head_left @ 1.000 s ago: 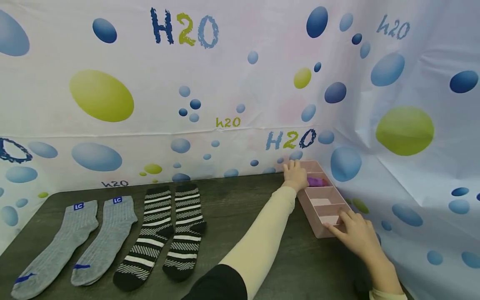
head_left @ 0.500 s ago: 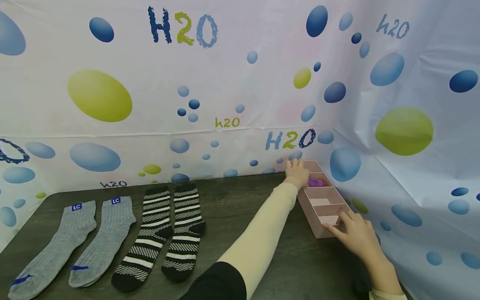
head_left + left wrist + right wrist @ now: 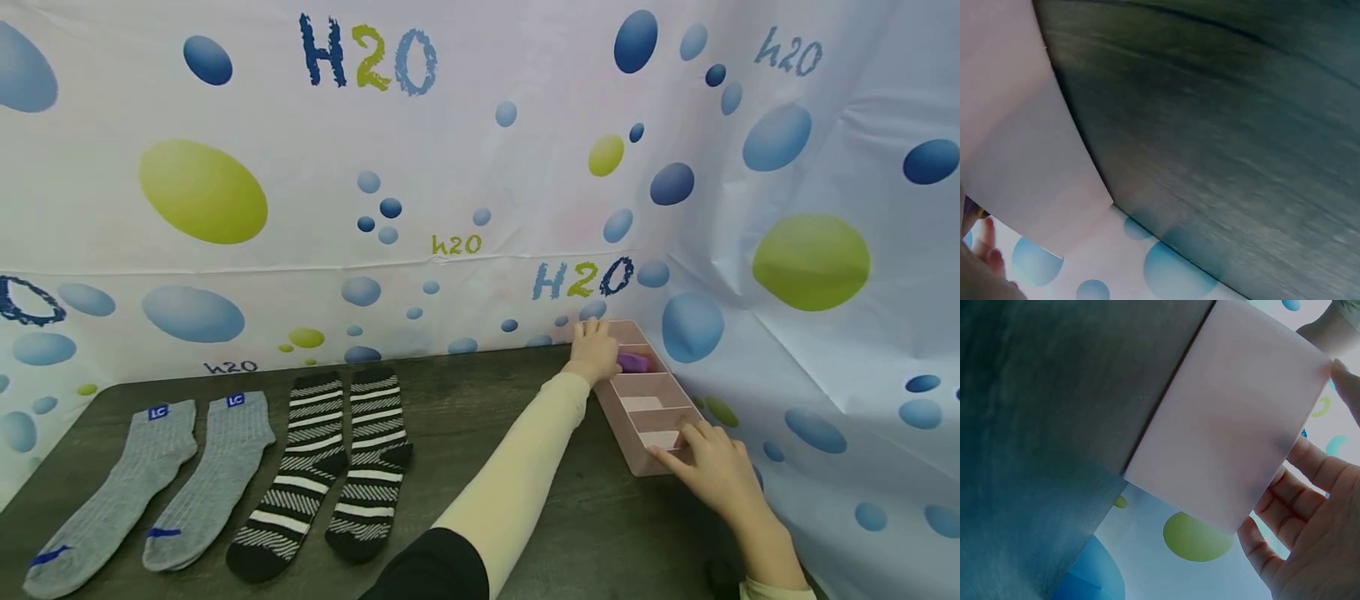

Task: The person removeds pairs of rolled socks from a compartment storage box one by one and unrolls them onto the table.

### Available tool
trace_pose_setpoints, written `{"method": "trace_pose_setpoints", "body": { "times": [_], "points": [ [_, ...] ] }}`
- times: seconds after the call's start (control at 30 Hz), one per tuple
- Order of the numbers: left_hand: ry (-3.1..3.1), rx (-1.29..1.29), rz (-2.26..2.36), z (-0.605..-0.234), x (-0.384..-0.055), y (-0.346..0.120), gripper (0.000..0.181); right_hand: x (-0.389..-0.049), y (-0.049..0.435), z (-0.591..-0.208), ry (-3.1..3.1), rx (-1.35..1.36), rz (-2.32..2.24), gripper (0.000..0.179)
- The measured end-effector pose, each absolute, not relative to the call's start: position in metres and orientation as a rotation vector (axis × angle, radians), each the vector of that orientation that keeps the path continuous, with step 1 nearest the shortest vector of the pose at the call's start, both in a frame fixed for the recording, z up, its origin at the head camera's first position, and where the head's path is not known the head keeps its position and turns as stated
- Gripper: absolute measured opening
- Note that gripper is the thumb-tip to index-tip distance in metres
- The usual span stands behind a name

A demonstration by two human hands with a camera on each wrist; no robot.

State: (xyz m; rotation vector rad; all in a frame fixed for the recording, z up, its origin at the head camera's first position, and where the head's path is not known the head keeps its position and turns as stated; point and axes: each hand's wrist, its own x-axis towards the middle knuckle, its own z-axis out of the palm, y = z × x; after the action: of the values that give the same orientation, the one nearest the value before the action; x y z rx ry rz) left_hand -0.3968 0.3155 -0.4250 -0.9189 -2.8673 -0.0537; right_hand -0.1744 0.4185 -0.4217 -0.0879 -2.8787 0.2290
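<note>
A long pink divided box [image 3: 617,425] stands at the right of the tabletop. My left hand [image 3: 592,354] lies over its left rim near the far end; how its fingers are set underneath is hidden. Beside that hand, a purple item [image 3: 632,363] sits in the second compartment from the back, too covered to tell its kind. My right hand [image 3: 716,471] holds the near end of the box. In the right wrist view, its fingers hook over the rim of the pink wall [image 3: 1229,419] and the thumb touches a corner. The left wrist view shows mostly the box's outer side [image 3: 1035,169].
Two grey socks [image 3: 108,500] [image 3: 213,483] and two black-and-white striped socks [image 3: 288,475] [image 3: 371,467] lie flat at the left of the dark table [image 3: 450,433]. A white curtain [image 3: 480,167] with bubble print rises behind and along the right.
My left hand has shifted slightly along the rim and a little less of the purple item shows. My right hand and the box stay in place.
</note>
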Motion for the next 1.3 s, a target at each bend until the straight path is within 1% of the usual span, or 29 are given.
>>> {"method": "trace_pose_setpoints", "body": {
  "times": [0.23, 0.57, 0.77, 0.97, 1.3],
  "points": [
    [-2.71, -0.964, -0.062, -0.424, -0.396, 0.308, 0.028, -0.175, 0.419, -0.421, -2.88, -0.077, 0.222, 0.046],
    [-2.618, -0.944, -0.148, -0.395, -0.383, 0.291, 0.036, -0.175, 0.419, -0.42, -2.887, -0.065, 0.226, 0.048],
    [-2.54, -0.947, -0.228, -0.38, -0.377, 0.276, 0.032, -0.173, 0.42, -0.42, -2.901, -0.068, 0.23, 0.049],
    [-2.512, -0.924, -0.255, -0.366, -0.37, 0.257, 0.033, -0.174, 0.42, -0.42, -2.912, -0.06, 0.233, 0.051],
    [-2.435, -0.92, -0.349, -0.346, -0.348, 0.23, 0.024, -0.172, 0.422, -0.419, -2.926, -0.065, 0.259, 0.054]
  ]
}}
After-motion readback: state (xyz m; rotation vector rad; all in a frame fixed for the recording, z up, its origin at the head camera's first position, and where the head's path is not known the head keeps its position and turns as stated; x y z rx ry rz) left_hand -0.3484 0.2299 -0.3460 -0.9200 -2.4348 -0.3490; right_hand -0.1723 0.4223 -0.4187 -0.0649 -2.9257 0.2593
